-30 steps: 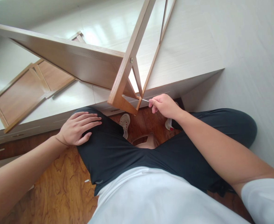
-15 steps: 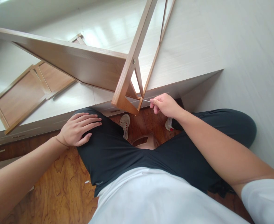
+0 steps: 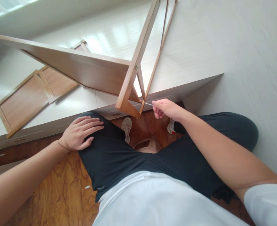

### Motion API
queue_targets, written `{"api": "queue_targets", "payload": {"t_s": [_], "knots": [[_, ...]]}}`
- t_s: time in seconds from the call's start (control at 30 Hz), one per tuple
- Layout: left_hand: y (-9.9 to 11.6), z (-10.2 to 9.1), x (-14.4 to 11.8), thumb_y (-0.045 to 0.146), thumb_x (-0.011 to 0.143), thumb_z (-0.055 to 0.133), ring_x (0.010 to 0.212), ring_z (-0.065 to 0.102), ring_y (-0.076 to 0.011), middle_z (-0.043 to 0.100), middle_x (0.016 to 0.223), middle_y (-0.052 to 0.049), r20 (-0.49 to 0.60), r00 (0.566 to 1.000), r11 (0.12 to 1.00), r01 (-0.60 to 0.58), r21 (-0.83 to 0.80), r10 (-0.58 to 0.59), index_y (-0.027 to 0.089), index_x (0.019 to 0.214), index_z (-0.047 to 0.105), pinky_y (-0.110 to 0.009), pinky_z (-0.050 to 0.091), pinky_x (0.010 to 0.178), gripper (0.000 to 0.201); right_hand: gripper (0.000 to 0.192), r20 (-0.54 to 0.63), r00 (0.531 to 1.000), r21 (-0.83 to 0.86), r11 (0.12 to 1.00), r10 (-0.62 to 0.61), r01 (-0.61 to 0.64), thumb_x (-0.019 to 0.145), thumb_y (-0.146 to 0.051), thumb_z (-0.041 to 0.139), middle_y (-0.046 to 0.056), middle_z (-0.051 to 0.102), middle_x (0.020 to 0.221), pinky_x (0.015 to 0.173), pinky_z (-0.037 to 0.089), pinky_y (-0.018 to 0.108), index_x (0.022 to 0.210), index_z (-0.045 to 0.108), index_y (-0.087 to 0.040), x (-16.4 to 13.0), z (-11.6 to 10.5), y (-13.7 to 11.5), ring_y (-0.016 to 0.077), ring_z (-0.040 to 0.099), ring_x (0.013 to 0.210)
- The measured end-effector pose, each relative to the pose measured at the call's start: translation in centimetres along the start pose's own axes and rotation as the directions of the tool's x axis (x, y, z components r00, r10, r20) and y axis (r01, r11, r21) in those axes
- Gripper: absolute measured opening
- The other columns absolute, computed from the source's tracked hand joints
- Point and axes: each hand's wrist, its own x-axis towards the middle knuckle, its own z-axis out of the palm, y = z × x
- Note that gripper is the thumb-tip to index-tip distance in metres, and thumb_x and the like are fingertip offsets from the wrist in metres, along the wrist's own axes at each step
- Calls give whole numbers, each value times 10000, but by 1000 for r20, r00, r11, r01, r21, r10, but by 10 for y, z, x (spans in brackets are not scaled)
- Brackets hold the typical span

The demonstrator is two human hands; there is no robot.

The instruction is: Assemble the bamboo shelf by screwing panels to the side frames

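Observation:
My right hand [image 3: 165, 108] pinches a thin silver rod that looks like a hex key [image 3: 149, 104]; its handle end is hidden in my fingers. The rod's far end meets the lower corner of a brown wooden frame [image 3: 142, 37]. A wide wooden panel [image 3: 82, 64] joins this frame and slants away to the left. On the frame's near post shows a small round metal fitting [image 3: 137, 67]. My left hand [image 3: 80, 133] lies flat on my left knee with its fingers out, holding nothing.
Two framed wooden panels [image 3: 23, 100] lie overlapping on the pale cabinet top [image 3: 187, 62] at the left. Below the cabinet is a brown wood floor [image 3: 63, 188]. A beige stool [image 3: 148, 145] shows between my legs. The right side is a pale wall [image 3: 251, 62].
The view has shifted slightly, so everything sits a little lower. My right hand has turned slightly at the rod. My left hand stays on the knee.

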Motion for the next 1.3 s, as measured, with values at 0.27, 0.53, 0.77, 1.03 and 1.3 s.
{"api": "queue_targets", "payload": {"t_s": [0.27, 0.53, 0.77, 1.03, 1.3], "knots": [[2, -1, 0, 365, 909, 472, 1373, 577, -276, 659, 1449, -82, 9, 999, 998, 44, -41, -44, 242, 1409, 601, -486, 336, 1228, 531, 464, 85, 987, 241, 958, 139, -156, 1086, -495, 373, 60, 645, 621, 563, 506, 278, 797, 564, -186, -5, -3, -5, 182, 627, 559], [-11, 7, -3, 389, 885, 508, 1336, 615, -292, 648, 1468, -49, -36, 999, 999, -42, -19, 41, 308, 1494, 519, -467, 347, 1211, 614, 407, 324, 921, 449, 821, 218, -353, 1082, -430, 320, 5, 536, 602, 606, 480, 303, 762, 452, -216, -6, -3, -5, 180, 571, 568], [-11, 5, -3, 389, 884, 510, 1334, 616, -294, 636, 1482, -55, -28, 998, 999, -54, 7, 54, 306, 1512, 488, -472, 362, 1190, 635, 367, 456, 875, 629, 637, 162, -445, 1083, -393, 347, -37, 395, 613, 549, 398, 277, 767, 411, -217, -7, -2, -3, 145, 456, 535], [-12, 9, -6, 410, 887, 503, 1336, 615, -293, 650, 1466, -42, -14, 1000, 999, 1, -38, -2, 324, 1475, 539, -470, 334, 1232, 595, 375, 500, 859, 667, 582, 114, -465, 1105, -360, 307, -49, 349, 598, 554, 400, 271, 778, 419, -213, -6, -2, -2, 139, 425, 536], [3, 1, 0, 378, 909, 476, 1371, 577, -296, 651, 1459, -91, -7, 999, 998, 51, -47, -51, 220, 1396, 601, -500, 328, 1231, 527, 358, 471, 872, 688, 565, 129, -455, 1090, -355, 364, -45, 331, 594, 545, 363, 268, 765, 425, -218, -7, 1, -3, 144, 382, 533]]}}
